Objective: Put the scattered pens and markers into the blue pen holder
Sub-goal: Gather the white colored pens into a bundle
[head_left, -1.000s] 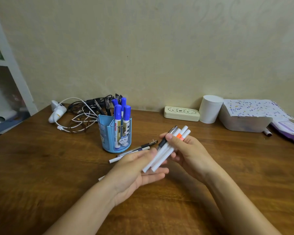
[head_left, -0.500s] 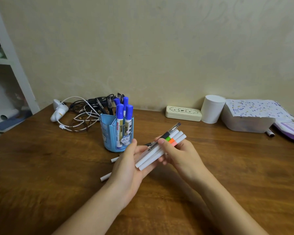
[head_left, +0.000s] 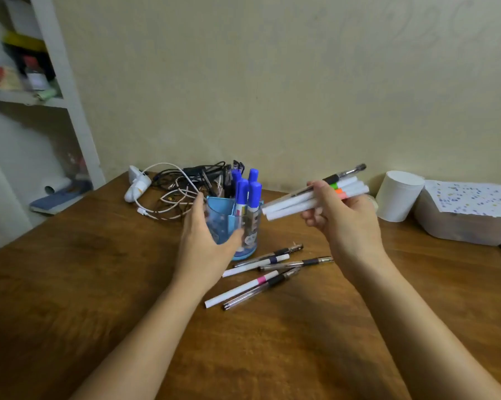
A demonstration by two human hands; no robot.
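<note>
Blue pen holder upright at frame centre, four blue-capped markers standing in it. Bundle of white markers plus one dark-gripped pen, held nearly level, right of the holder. Five loose pens and markers lying flat, fanned out, below and right of the holder.

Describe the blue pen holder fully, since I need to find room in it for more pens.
The blue pen holder is a round cup of translucent light-blue plastic, split by inner dividers, with a cartoon sticker on its front. It stands upright on the wooden table, before a tangle of cables. Four blue-capped markers stand in its right and rear compartments; the near-left one looks empty. The left hand wraps its near side.
</note>
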